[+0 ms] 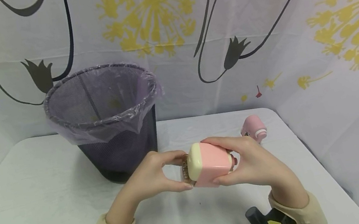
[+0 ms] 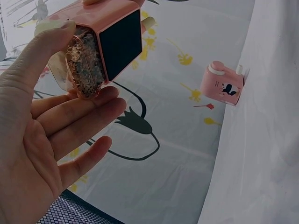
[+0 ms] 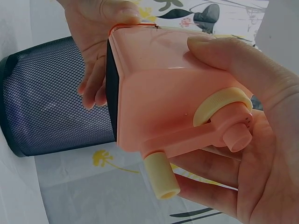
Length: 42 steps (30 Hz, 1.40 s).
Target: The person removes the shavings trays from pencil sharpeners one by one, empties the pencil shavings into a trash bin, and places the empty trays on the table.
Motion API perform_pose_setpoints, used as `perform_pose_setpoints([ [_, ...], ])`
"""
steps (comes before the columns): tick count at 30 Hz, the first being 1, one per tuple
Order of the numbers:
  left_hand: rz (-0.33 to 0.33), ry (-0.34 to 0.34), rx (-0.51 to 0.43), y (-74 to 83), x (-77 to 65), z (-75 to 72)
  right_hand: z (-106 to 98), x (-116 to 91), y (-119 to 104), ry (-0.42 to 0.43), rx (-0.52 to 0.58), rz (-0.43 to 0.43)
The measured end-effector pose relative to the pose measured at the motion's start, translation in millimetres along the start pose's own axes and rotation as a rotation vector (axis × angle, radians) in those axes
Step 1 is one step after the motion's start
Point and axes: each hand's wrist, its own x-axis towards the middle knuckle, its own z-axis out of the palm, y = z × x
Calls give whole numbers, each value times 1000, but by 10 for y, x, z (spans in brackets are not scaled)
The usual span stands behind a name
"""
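A pink, cream-trimmed crank pencil sharpener point(image 1: 214, 163) is held up over the table, lying on its side. My right hand point(image 1: 255, 160) grips its body, thumb on one face and fingers on the opposite side. At its end, facing the right wrist, is a crank with a cream handle point(image 3: 161, 175). My left hand point(image 1: 149, 175) pinches the clear shavings drawer point(image 2: 84, 63) between thumb and fingers. Curled pencil shavings fill part of that drawer. Beside it, in the left wrist view, a dark opening point(image 2: 121, 44) shows in the sharpener's body.
Behind my left hand stands a dark mesh wastebasket point(image 1: 148, 140) with a translucent purple liner point(image 1: 111, 128) over its rim. A smaller pink thing with a panda print point(image 1: 253, 127) lies at the back right of the white table point(image 1: 32, 205). Flower-patterned cloth point(image 1: 177, 96) hangs behind.
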Motion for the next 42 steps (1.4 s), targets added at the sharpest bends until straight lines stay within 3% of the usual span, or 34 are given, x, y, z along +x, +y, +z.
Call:
perform_pose_setpoints([
  [33,-9,5,25,17,-9,-52,-32,-26,11,14,-14,-12],
  [42,-44,57,31,-19,-62,-153,-125,-95,49,71,-65,20],
])
